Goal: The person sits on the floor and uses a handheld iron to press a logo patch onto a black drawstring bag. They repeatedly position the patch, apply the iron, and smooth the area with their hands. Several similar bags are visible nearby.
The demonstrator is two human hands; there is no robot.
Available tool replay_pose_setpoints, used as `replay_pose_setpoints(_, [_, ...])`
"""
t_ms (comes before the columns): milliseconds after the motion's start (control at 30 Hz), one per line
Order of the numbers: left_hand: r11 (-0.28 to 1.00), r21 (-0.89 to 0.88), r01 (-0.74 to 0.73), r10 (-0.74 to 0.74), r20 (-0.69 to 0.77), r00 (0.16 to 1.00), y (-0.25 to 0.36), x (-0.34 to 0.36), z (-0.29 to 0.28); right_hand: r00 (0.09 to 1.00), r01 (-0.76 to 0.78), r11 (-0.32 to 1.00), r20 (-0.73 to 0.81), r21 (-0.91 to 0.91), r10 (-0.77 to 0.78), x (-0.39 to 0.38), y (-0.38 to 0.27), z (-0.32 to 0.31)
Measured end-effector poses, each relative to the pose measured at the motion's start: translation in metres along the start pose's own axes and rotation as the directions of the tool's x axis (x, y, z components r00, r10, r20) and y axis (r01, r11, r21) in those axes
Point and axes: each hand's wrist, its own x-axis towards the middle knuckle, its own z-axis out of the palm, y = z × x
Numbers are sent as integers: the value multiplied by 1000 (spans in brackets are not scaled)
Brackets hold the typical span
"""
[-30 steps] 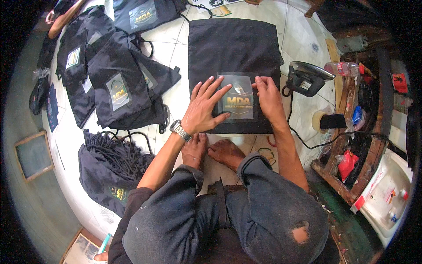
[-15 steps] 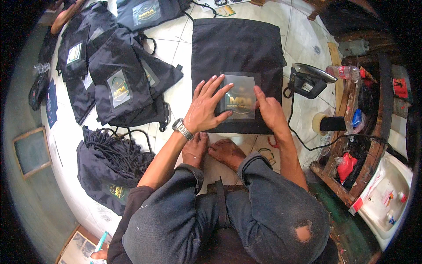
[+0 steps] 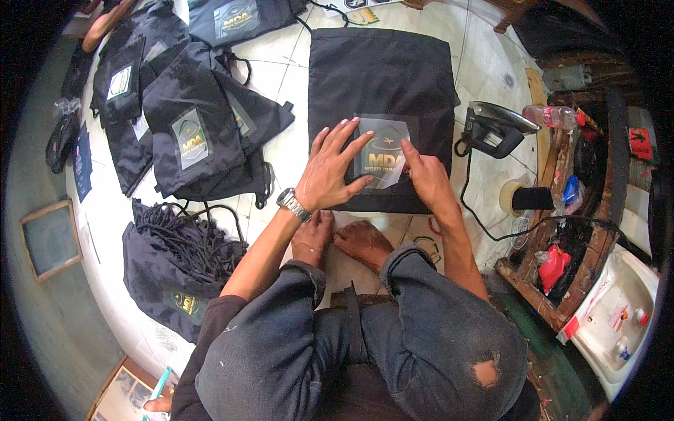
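Observation:
A black drawstring bag [image 3: 379,74] lies flat on the tiled floor before my feet. On its lower part sits a clear transfer film [image 3: 393,133] over a gold and white printed emblem. My left hand [image 3: 326,170], with a metal watch at the wrist, lies spread on the bag, its fingertips on the film's left side. My right hand [image 3: 430,179] is closed at the film's right edge, with thumb and fingers pinching near its lower right corner. That corner looks bent up. The curled fingers partly hide the grip.
An iron [image 3: 495,130] rests right of the bag, its cord trailing right. Beyond are a tape roll [image 3: 516,198], a plastic bottle [image 3: 554,116] and a wooden frame [image 3: 519,281]. Several black bags [image 3: 186,105] pile up left, above a bundle of cords [image 3: 193,231]. Another person's arm [image 3: 105,28] shows far left.
My right hand has shifted slightly left, and the film's lower right corner has bent up from the bag. The emblem shows more clearly. My left hand stays in place.

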Motion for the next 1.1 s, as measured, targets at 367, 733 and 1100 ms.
replay_pose_setpoints(367, [1000, 4, -1, 1, -1, 1000, -1, 0, 0, 999, 22, 998, -32, 60, -20, -1, 0, 5])
replay_pose_setpoints(733, [1000, -19, 1, -1, -18, 1000, 0, 0, -1, 999, 32, 997, 14, 73, -33, -5, -3, 3])
replay_pose_setpoints(1100, [1000, -18, -5, 5, -28, 1000, 0, 0, -1, 1000, 23, 995, 1, 99, -24, -1, 2, 8])
